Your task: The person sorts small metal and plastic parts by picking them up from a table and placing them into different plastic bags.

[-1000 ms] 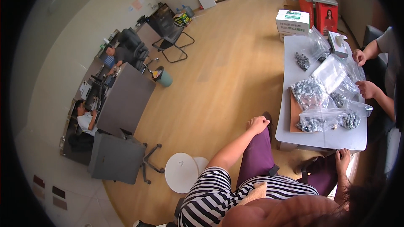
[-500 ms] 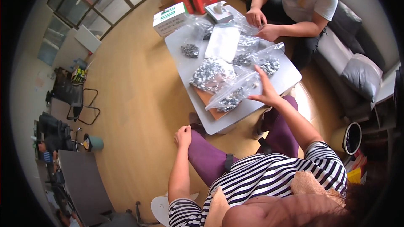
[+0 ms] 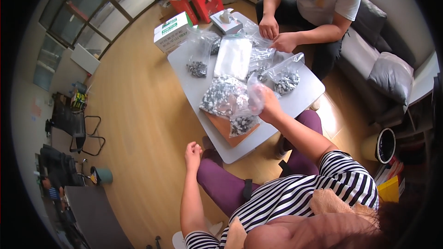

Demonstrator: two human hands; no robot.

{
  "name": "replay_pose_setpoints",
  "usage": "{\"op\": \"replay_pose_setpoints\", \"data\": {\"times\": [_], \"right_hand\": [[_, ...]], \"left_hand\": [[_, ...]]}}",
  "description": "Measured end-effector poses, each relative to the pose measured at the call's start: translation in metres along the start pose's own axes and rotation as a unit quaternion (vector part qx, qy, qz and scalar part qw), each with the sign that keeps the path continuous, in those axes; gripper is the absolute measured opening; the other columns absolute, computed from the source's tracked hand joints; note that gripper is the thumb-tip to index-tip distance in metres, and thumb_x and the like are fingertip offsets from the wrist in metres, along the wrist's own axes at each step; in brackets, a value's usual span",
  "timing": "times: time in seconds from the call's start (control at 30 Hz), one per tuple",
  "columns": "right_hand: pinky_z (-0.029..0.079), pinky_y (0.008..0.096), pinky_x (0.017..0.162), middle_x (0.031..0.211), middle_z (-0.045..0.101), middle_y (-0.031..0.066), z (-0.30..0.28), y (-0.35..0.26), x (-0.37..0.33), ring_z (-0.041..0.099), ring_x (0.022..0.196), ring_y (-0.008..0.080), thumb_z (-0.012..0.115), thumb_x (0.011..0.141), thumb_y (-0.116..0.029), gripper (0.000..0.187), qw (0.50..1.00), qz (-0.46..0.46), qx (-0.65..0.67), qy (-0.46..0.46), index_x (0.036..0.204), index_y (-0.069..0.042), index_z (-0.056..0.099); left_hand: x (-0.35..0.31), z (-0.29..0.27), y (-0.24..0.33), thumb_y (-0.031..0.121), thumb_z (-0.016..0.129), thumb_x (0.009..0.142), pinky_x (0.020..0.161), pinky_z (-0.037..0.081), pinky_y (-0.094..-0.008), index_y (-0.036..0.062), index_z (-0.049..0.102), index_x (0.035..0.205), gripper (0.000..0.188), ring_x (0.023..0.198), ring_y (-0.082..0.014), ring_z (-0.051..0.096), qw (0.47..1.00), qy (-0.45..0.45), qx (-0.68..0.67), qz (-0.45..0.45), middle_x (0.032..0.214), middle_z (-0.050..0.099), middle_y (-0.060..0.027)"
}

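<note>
My right hand [image 3: 267, 102] is closed on the top of a clear plastic bag [image 3: 243, 122], whose lower part holds small black and white pieces. That bag is at the table's near edge, partly over a brown flat board [image 3: 220, 127]. Beside it rests a larger clear bag [image 3: 224, 96], full of similar pieces. My left hand [image 3: 193, 156] hovers by my left knee, fingers loosely curled and nothing visible in them. Farther right on the table is another bag [image 3: 287, 83] of pieces. A stack of flat clear bags [image 3: 232, 57] occupies the middle.
The grey table [image 3: 272, 124] also carries a small bag of dark pieces [image 3: 197, 69] and a tissue box [image 3: 226, 22]. Across it, another person's hands [image 3: 281, 41] handle clear plastic. A white carton [image 3: 172, 32] stands by the left far corner; a grey sofa [image 3: 369, 60] is at right.
My right hand has gone from spread fingers beside the bag to gripping its top, which now bunches upward. My left hand has lifted off my knee. The whole view has shifted slightly.
</note>
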State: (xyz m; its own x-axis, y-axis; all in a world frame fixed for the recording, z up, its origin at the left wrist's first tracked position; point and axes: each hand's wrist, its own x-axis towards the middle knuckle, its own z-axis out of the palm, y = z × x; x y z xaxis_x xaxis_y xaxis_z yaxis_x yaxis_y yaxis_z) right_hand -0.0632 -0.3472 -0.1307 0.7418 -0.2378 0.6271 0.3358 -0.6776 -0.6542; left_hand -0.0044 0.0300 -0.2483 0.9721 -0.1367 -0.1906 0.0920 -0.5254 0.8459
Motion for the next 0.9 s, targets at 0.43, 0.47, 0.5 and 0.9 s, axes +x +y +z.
{"op": "replay_pose_setpoints", "data": {"times": [0.43,0.47,0.5,0.9], "right_hand": [[0.047,0.0257,0.064,0.082,0.057,0.0014,-0.092,-0.018,-0.036,0.055,0.072,0.0098,0.049,0.097,-0.025,0.022,0.704,0.454,0.545,0.029,0.1,-0.005,0.056],[0.047,0.0257,0.064,0.082,0.057,0.0014,-0.098,-0.015,-0.043,0.055,0.072,0.0098,0.049,0.097,-0.025,0.022,0.705,0.453,0.546,0.028,0.1,-0.005,0.056],[0.047,0.0253,0.064,0.083,0.058,0.0009,-0.105,-0.009,-0.052,0.055,0.072,0.0091,0.048,0.097,-0.026,0.023,0.689,0.443,0.574,0.005,0.101,-0.005,0.057],[0.044,0.0226,0.058,0.079,0.059,-0.0012,-0.1,-0.006,-0.052,0.054,0.065,0.0061,0.045,0.1,-0.022,0.022,0.695,0.5,0.517,-0.021,0.1,-0.005,0.058]], "left_hand": [[0.237,0.105,0.317,0.036,0.059,0.091,0.078,0.053,-0.0445,0.015,0.042,0.138,0.054,0.087,-0.033,0.067,0.93,0.043,0.269,0.247,0.093,0.068,-0.0184],[0.242,0.118,0.327,0.036,0.059,0.091,0.078,0.053,-0.0445,0.015,0.042,0.138,0.054,0.087,-0.033,0.067,0.929,0.045,0.27,0.248,0.093,0.068,-0.0184],[0.242,0.134,0.341,0.042,0.06,0.088,0.082,0.051,-0.047,0.014,0.044,0.137,0.058,0.093,-0.0366,0.066,0.922,0.042,0.313,0.225,0.098,0.068,-0.0196],[0.261,0.116,0.315,0.042,0.065,0.086,0.079,0.05,-0.0485,0.0176,0.039,0.138,0.064,0.097,-0.0378,0.064,0.913,0.037,0.347,0.212,0.101,0.068,-0.0169]]}}
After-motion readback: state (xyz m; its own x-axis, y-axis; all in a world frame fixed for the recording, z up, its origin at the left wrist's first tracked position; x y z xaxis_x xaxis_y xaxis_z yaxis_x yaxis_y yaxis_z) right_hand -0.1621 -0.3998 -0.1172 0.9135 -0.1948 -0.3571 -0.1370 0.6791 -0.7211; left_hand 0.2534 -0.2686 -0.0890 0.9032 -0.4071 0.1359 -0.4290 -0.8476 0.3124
